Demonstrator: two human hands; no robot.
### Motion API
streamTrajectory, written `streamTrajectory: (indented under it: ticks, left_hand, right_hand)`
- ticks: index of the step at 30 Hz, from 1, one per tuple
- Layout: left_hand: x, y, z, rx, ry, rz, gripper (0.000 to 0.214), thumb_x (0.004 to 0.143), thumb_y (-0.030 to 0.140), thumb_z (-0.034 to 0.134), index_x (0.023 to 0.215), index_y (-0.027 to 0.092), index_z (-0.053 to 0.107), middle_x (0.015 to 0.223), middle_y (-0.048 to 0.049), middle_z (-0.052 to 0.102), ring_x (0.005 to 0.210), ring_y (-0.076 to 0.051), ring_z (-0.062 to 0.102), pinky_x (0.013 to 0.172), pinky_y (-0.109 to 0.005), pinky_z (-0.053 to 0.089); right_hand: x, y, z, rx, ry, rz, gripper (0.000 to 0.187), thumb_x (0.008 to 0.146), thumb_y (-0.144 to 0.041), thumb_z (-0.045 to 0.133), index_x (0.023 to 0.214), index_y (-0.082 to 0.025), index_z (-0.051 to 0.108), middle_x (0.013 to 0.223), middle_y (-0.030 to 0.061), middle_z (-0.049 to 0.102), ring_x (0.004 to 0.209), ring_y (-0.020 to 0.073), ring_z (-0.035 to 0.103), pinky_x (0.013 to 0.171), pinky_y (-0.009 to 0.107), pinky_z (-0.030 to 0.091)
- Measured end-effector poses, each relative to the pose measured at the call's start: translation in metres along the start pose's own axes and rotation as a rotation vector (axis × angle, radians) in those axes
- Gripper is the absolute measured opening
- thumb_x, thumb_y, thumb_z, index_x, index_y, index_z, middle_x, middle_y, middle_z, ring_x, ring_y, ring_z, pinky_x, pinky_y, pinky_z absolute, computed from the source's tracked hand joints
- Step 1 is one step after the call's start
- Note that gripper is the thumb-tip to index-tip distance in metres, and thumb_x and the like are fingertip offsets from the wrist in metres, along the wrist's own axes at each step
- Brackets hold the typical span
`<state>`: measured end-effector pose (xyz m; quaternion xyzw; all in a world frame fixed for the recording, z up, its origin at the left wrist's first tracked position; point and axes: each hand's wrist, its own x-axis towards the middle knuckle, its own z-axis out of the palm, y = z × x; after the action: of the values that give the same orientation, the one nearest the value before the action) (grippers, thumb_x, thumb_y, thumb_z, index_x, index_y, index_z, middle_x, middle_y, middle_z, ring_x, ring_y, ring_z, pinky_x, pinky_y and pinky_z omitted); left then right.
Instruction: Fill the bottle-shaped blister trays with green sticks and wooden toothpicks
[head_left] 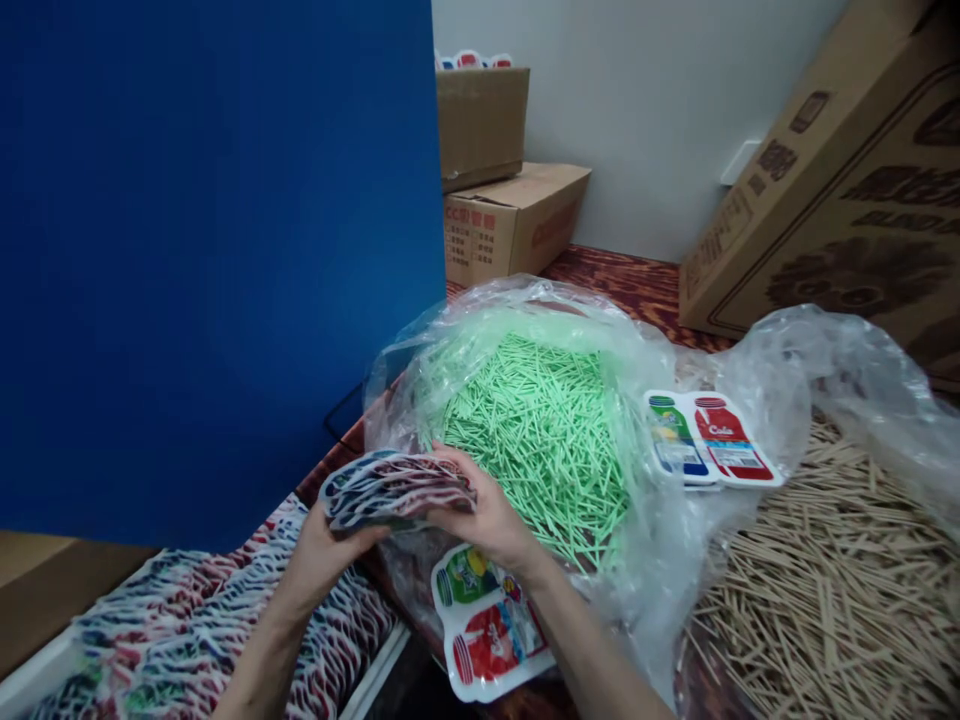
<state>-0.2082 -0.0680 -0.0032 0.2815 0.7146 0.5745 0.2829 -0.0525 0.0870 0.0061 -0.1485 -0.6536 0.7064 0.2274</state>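
Note:
A thick stack of bottle-shaped printed packets point(397, 487) is held edge-on between both hands. My left hand point(324, 552) grips it from below and my right hand point(484, 512) closes over its right end. Just beyond lies a clear plastic bag of green sticks point(544, 435). One flat packet point(491, 622) with green and red bottle pictures lies under my right wrist. Another packet point(709, 440) rests on the bag's right side.
Rows of stacked packets point(180, 625) fill a tray at the lower left. A blue board point(217, 250) stands at the left. Pale wooden sticks point(825, 580) lie in a second bag at the right. Cardboard boxes point(510, 215) and a big carton point(847, 190) stand behind.

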Motion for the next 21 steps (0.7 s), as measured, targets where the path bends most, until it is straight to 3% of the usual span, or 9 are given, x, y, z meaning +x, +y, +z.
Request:
streamTrajectory:
  ticks: [2,4,6,8,11,13,15,17,21]
  left_hand:
    - [-0.005,-0.010,0.001,0.038,-0.059,0.007,0.093,0.054,0.040,0.085,0.135,0.020,0.044,0.133,-0.0141,0.057,0.123,-0.036,0.052,0.108,-0.052,0.035]
    - [-0.008,-0.024,0.005,0.032,-0.139,0.036,0.100,0.056,0.038,0.084,0.141,0.022,0.036,0.141,-0.0148,0.049,0.127,-0.034,0.048,0.109,-0.048,0.034]
    - [-0.007,-0.034,0.011,0.006,-0.176,0.070,0.101,0.058,0.038,0.083,0.144,0.022,0.032,0.145,-0.0152,0.044,0.129,-0.033,0.047,0.109,-0.046,0.035]
    - [-0.004,-0.037,0.018,-0.014,-0.160,0.072,0.098,0.060,0.040,0.082,0.143,0.022,0.033,0.141,-0.0145,0.048,0.127,-0.032,0.049,0.107,-0.045,0.037]
    - [-0.002,-0.028,0.028,-0.026,-0.086,0.038,0.091,0.060,0.042,0.081,0.138,0.020,0.039,0.131,-0.0129,0.059,0.117,-0.032,0.057,0.102,-0.048,0.043]
    - [-0.004,-0.019,0.029,-0.025,-0.020,0.035,0.088,0.062,0.043,0.080,0.137,0.020,0.040,0.127,-0.0118,0.061,0.112,-0.031,0.061,0.100,-0.048,0.045]
    - [-0.007,-0.014,0.027,-0.030,0.020,0.053,0.086,0.064,0.041,0.079,0.138,0.022,0.039,0.129,-0.0107,0.060,0.112,-0.030,0.061,0.100,-0.046,0.045]
    - [-0.008,-0.015,0.023,-0.036,-0.009,0.061,0.084,0.065,0.038,0.079,0.137,0.022,0.040,0.132,-0.0107,0.058,0.115,-0.030,0.059,0.103,-0.045,0.042]
    - [-0.004,-0.028,0.020,-0.018,-0.119,-0.006,0.071,0.059,0.037,0.082,0.123,0.019,0.055,0.123,-0.0121,0.064,0.114,-0.032,0.059,0.103,-0.046,0.042]
  right_hand:
    - [-0.007,0.010,-0.009,-0.127,-0.069,0.002,0.089,0.055,-0.025,0.085,0.135,-0.025,0.046,0.136,0.0089,0.051,0.127,0.0292,0.047,0.107,0.043,0.034]
    - [-0.013,0.026,-0.013,-0.201,-0.072,0.016,0.105,0.053,-0.027,0.087,0.143,-0.025,0.034,0.139,0.0114,0.048,0.128,0.0300,0.045,0.108,0.045,0.034]
    - [-0.015,0.042,-0.012,-0.208,-0.060,0.018,0.102,0.057,-0.028,0.085,0.144,-0.024,0.032,0.139,0.0122,0.048,0.125,0.0288,0.048,0.106,0.044,0.036]
    - [-0.012,0.049,-0.007,-0.182,-0.049,0.010,0.086,0.062,-0.029,0.082,0.138,-0.023,0.042,0.133,0.0107,0.054,0.120,0.0272,0.053,0.103,0.042,0.040]
    - [-0.003,0.037,0.001,-0.147,-0.021,-0.028,0.052,0.069,-0.029,0.077,0.117,-0.021,0.059,0.113,0.0074,0.065,0.107,0.0250,0.060,0.096,0.039,0.045]
    - [0.000,0.022,0.002,-0.147,-0.029,-0.075,0.042,0.073,-0.028,0.073,0.112,-0.020,0.061,0.107,0.0065,0.067,0.101,0.0236,0.062,0.092,0.038,0.047]
    - [0.000,0.009,-0.001,-0.179,-0.077,-0.111,0.043,0.075,-0.026,0.071,0.116,-0.021,0.060,0.111,0.0066,0.066,0.102,0.0231,0.062,0.094,0.037,0.046]
    - [-0.003,0.007,-0.005,-0.228,-0.112,-0.099,0.056,0.071,-0.026,0.075,0.125,-0.023,0.056,0.122,0.0075,0.062,0.112,0.0250,0.057,0.100,0.040,0.041]
    - [-0.005,0.029,-0.011,-0.266,-0.054,-0.028,0.083,0.062,-0.028,0.082,0.137,-0.023,0.045,0.137,0.0104,0.051,0.127,0.0288,0.046,0.109,0.045,0.032]
